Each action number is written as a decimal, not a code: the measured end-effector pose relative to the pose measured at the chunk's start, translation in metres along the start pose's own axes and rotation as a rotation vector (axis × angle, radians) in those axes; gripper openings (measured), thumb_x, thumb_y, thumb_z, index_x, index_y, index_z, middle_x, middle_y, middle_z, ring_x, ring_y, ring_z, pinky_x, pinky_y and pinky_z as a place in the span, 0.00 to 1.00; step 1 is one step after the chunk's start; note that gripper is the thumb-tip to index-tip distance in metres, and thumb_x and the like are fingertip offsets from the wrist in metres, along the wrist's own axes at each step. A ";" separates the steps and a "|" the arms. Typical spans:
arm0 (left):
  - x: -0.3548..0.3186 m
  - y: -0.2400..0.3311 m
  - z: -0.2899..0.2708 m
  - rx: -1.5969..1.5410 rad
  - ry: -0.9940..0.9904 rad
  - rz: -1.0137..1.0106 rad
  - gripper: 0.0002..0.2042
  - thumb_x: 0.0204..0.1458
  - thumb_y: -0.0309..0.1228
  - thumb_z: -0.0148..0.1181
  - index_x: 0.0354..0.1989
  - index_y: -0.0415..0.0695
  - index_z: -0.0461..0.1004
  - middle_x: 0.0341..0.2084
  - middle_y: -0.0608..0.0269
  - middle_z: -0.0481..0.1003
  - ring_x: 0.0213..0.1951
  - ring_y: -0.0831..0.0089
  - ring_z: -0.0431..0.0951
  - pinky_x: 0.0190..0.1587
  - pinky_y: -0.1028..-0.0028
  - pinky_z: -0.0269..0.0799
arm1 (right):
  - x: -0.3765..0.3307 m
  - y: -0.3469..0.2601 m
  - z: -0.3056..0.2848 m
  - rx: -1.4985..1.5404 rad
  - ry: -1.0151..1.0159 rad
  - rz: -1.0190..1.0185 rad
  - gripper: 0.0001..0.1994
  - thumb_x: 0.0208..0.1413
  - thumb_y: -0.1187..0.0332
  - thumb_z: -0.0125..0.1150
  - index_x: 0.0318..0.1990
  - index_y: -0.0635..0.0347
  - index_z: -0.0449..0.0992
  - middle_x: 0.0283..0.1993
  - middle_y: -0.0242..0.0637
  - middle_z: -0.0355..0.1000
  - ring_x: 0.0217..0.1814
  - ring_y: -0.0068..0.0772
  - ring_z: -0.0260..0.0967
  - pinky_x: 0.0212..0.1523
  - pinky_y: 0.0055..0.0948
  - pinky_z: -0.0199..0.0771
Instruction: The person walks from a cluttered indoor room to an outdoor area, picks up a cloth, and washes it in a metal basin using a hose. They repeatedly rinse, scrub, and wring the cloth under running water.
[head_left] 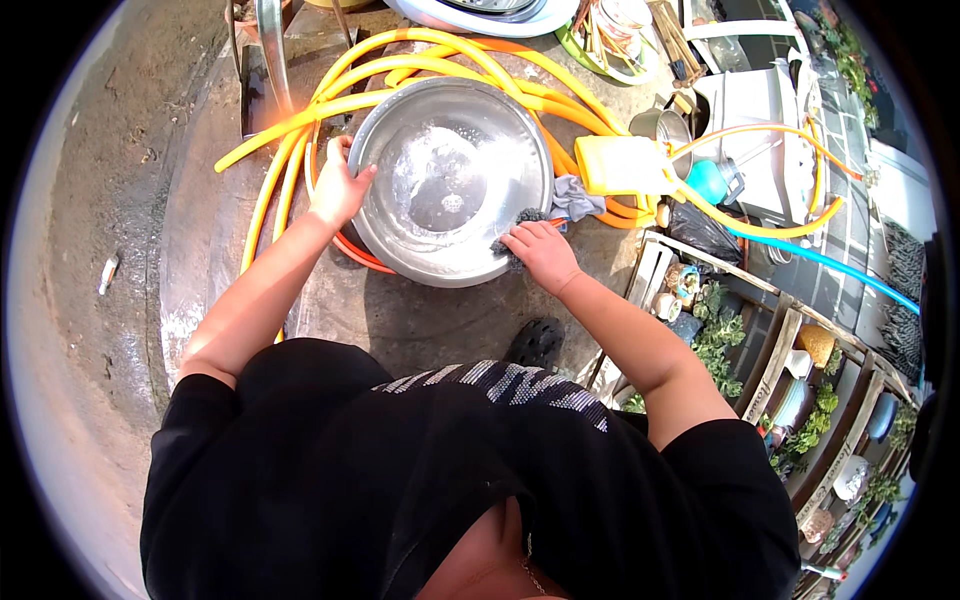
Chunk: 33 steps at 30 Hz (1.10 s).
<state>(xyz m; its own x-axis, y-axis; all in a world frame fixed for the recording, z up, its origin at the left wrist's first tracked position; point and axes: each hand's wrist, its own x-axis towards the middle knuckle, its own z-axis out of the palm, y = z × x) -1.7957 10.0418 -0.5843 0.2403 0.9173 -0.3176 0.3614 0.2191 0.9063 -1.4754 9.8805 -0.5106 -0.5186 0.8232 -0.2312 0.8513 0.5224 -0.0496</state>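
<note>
**While the left hand (345, 187) grips a metal basin (440, 218), the right hand (541, 255) holds a scouring pad (528, 214) at its rim**

Seen from the head view, the round basin sits in front of the person, near the upper middle, over coils of yellow hose (340, 106). Whitish suds or residue and bright glare mark its inside. The left hand's grip is closed on the basin's left rim, the thumb on the inner side. At the lower right of the rim, the right hand's fingers curl over the dark, fuzzy pad, which touches the basin; how tightly that grip squeezes cannot be told.

Just beside the pad lies a crumpled grey cloth (577, 198). Farther right are a yellow container (612, 165), a metal pot (665, 127) and a turquoise object (707, 183). A blue hose (830, 262) runs off toward the right edge, above wooden racks (768, 345) that carry plants and small ornaments. Beyond the basin, at the upper edge, stands a pale blue tub (553, 22) with other dishes inside. Below the basin, a black shoe (536, 343) shows on the sunlit, partly shaded ground (420, 315).
</note>
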 end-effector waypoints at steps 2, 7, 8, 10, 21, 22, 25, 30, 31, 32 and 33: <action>-0.025 -0.014 0.020 0.038 0.222 0.053 0.27 0.52 0.28 0.61 0.57 0.35 0.54 0.47 0.40 0.70 0.49 0.52 0.74 0.53 0.62 0.68 | 0.014 -0.022 0.009 0.056 0.017 0.006 0.15 0.46 0.70 0.53 0.44 0.55 0.72 0.41 0.32 0.70 0.47 0.35 0.67 0.50 0.33 0.66; -0.077 -0.033 0.032 0.034 0.153 -0.127 0.31 0.53 0.24 0.52 0.64 0.36 0.47 0.53 0.35 0.65 0.53 0.44 0.70 0.56 0.59 0.65 | 0.075 -0.152 0.018 0.535 0.112 0.280 0.35 0.34 0.72 0.68 0.56 0.60 0.65 0.50 0.40 0.69 0.51 0.42 0.66 0.52 0.37 0.68; -0.067 -0.028 0.028 0.069 0.108 -0.085 0.30 0.53 0.25 0.51 0.64 0.36 0.47 0.53 0.34 0.65 0.53 0.42 0.69 0.55 0.58 0.65 | 0.079 -0.160 0.022 0.559 0.152 0.294 0.35 0.34 0.72 0.69 0.57 0.60 0.65 0.51 0.40 0.68 0.52 0.42 0.65 0.52 0.37 0.68; -0.052 -0.016 0.020 0.167 0.041 -0.049 0.29 0.54 0.25 0.49 0.63 0.34 0.47 0.50 0.32 0.67 0.52 0.41 0.70 0.53 0.57 0.67 | 0.071 -0.160 0.027 0.561 0.130 0.254 0.35 0.34 0.72 0.69 0.57 0.61 0.64 0.50 0.40 0.68 0.52 0.43 0.65 0.52 0.37 0.68; -0.014 -0.017 0.020 0.284 -0.020 0.045 0.27 0.49 0.22 0.44 0.60 0.32 0.51 0.40 0.30 0.72 0.44 0.39 0.73 0.48 0.53 0.68 | 0.054 0.045 -0.036 0.224 -0.630 0.359 0.19 0.47 0.71 0.58 0.50 0.50 0.73 0.52 0.30 0.69 0.61 0.36 0.61 0.61 0.37 0.60; -0.015 -0.013 0.019 0.296 -0.021 0.025 0.27 0.49 0.22 0.44 0.60 0.32 0.51 0.40 0.30 0.71 0.44 0.39 0.73 0.47 0.53 0.68 | 0.067 0.029 -0.028 0.290 -0.448 0.471 0.21 0.48 0.70 0.58 0.53 0.53 0.71 0.56 0.36 0.66 0.62 0.40 0.60 0.62 0.39 0.59; -0.018 -0.013 0.021 0.283 -0.017 0.013 0.27 0.49 0.22 0.45 0.60 0.34 0.51 0.41 0.30 0.71 0.43 0.39 0.73 0.47 0.53 0.69 | 0.091 -0.053 0.054 0.387 -0.126 0.646 0.28 0.53 0.66 0.56 0.62 0.63 0.62 0.67 0.57 0.52 0.66 0.54 0.55 0.66 0.41 0.56; -0.019 -0.025 0.019 0.388 0.030 0.030 0.27 0.50 0.23 0.47 0.60 0.33 0.51 0.42 0.31 0.71 0.44 0.39 0.73 0.47 0.53 0.69 | 0.167 -0.106 0.093 0.655 0.034 0.258 0.32 0.56 0.64 0.52 0.67 0.66 0.52 0.72 0.59 0.40 0.73 0.55 0.42 0.69 0.48 0.47; -0.017 -0.026 0.018 0.401 0.036 0.065 0.27 0.49 0.23 0.47 0.59 0.33 0.51 0.41 0.31 0.71 0.43 0.39 0.74 0.46 0.53 0.69 | 0.175 -0.090 0.090 0.431 0.048 0.256 0.30 0.57 0.64 0.49 0.67 0.62 0.54 0.72 0.55 0.42 0.73 0.51 0.44 0.68 0.45 0.48; -0.017 -0.030 0.016 0.403 0.040 0.082 0.26 0.50 0.23 0.47 0.59 0.32 0.52 0.40 0.31 0.71 0.42 0.39 0.74 0.45 0.52 0.69 | 0.178 -0.070 0.083 0.262 0.007 0.267 0.29 0.58 0.65 0.48 0.67 0.56 0.54 0.73 0.51 0.43 0.73 0.48 0.45 0.68 0.45 0.49; -0.016 -0.025 0.014 0.408 0.013 0.063 0.26 0.50 0.23 0.47 0.59 0.32 0.52 0.40 0.31 0.71 0.41 0.39 0.74 0.45 0.52 0.69 | 0.178 -0.047 0.090 0.166 0.003 0.358 0.28 0.58 0.65 0.48 0.68 0.51 0.54 0.74 0.46 0.43 0.74 0.45 0.44 0.68 0.46 0.47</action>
<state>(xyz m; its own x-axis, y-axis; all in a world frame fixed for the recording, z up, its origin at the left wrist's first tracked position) -1.7956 10.0167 -0.6057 0.2631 0.9293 -0.2593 0.6744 0.0150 0.7383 -1.6009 9.9820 -0.6373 -0.1866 0.9476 -0.2594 0.9796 0.1594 -0.1225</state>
